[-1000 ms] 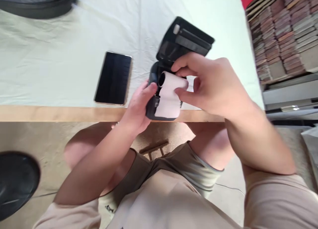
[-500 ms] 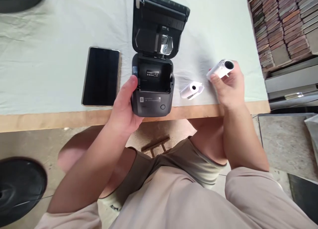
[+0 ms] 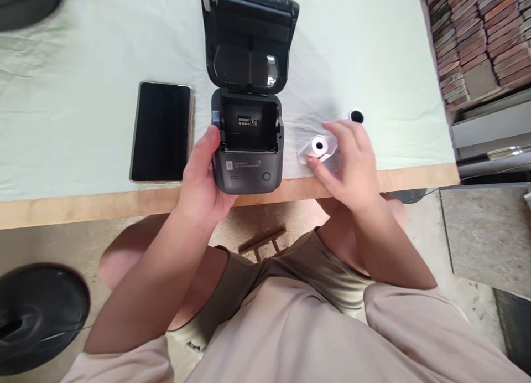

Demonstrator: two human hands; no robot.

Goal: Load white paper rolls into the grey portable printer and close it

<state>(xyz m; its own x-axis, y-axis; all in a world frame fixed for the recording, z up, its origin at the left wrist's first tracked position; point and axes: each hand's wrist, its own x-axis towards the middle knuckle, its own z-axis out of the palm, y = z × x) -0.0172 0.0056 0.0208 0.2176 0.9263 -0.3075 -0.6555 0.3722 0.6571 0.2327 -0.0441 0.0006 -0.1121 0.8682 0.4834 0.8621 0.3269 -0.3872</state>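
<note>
My left hand (image 3: 203, 178) grips the left side of a black label printer (image 3: 249, 170), whose lid (image 3: 251, 42) stands open and whose paper bay holds no roll. At the near table edge, my right hand (image 3: 348, 161) has its thumb and fingers spread around a small white paper roll (image 3: 309, 149); the thumb is at the roll's lower side, and whether it grips the roll is unclear. Behind that hand lies a second white roll with a black core (image 3: 355, 117), partly hidden by the fingers.
A dark-screened tablet or phone (image 3: 161, 131) lies left of the printer on the pale cloth (image 3: 99, 51). A black round object (image 3: 27, 4) is at the back left. Below the table's wooden edge (image 3: 103, 204) is a black stool (image 3: 41, 316). Bricks (image 3: 477, 40) are stacked at right.
My right hand has let go of the roll with the black core and moved left to the small roll. The printer, in my left hand, appears slightly further left in view.
</note>
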